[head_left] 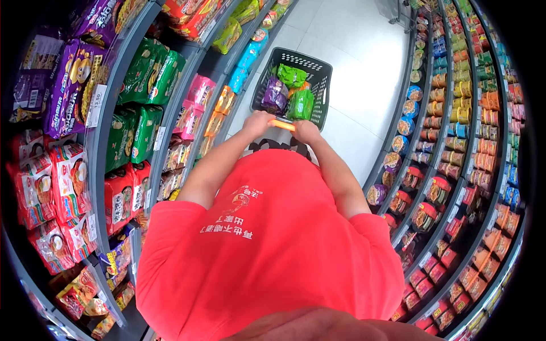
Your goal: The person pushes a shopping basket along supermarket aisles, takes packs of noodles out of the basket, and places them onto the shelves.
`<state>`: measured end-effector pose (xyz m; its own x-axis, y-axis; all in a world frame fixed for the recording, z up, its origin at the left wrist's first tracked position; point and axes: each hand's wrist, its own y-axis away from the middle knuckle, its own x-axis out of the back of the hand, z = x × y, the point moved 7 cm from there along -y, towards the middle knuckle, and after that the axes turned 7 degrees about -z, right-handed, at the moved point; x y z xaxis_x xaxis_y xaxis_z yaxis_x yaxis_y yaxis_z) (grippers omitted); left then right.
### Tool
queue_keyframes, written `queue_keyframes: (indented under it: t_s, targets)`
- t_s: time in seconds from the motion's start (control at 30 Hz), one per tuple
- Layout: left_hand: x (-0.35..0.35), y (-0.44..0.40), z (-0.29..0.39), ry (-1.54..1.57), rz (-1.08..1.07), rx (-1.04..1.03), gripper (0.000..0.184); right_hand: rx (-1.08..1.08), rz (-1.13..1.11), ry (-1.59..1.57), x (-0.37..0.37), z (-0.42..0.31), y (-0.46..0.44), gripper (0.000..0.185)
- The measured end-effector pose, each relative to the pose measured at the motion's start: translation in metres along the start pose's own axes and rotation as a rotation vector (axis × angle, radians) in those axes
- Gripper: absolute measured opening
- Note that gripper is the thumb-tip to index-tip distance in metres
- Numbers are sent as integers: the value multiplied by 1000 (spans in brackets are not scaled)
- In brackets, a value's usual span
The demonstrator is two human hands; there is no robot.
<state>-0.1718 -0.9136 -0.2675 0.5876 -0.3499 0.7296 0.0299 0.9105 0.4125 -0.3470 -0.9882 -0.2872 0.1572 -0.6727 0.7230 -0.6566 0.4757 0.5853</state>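
Observation:
Both my hands are closed around the bar of a dark green shopping basket (322, 85), which is in front of me at the top middle of the view. My left hand (259, 122) grips the left end of the bar, and my right hand (307, 132) the right end. Between them shows the orange handle (282, 125). Inside the basket lie a purple packet (276, 95), two green packets (292, 75) and an orange packet (299, 89), partly covered by the others.
Shelves of bagged noodles (71, 91) rise close on my left, with price tags (96, 105) along their edges. Curved rows of cup and bowl noodles (438, 190) line the right. Ahead runs a pale tiled floor (355, 68), with a metal rack (399, 16) at the far end.

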Motion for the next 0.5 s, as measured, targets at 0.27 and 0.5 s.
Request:
queue_keyframes:
  t_s: [0.27, 0.5]
  targets:
    - [-1, -13, 30, -27, -122, 9, 36, 126, -50, -85, 6, 34, 2, 28]
    - [-11, 4, 32, 20, 40, 34, 39, 267, -84, -163, 16, 24, 6, 28]
